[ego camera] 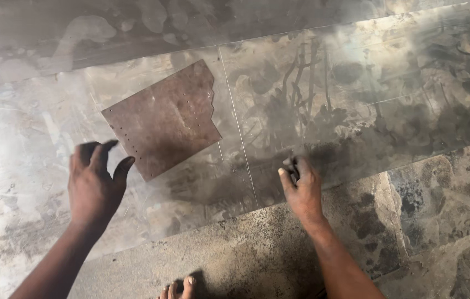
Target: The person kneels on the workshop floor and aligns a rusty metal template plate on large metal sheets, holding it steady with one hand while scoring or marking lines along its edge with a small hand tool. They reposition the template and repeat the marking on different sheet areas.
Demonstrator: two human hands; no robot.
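Leather piece (163, 119) beside left hand (94, 185), untouched.

One brown perforated leather piece (163, 119), two hands, one small dark tool (294, 168), one bare foot (179, 289)

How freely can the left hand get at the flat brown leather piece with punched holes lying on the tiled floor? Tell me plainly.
Probably yes. The left hand hovers with spread fingers right beside the flat brown leather piece, near its lower left edge. Nothing lies between them on the tiled floor.
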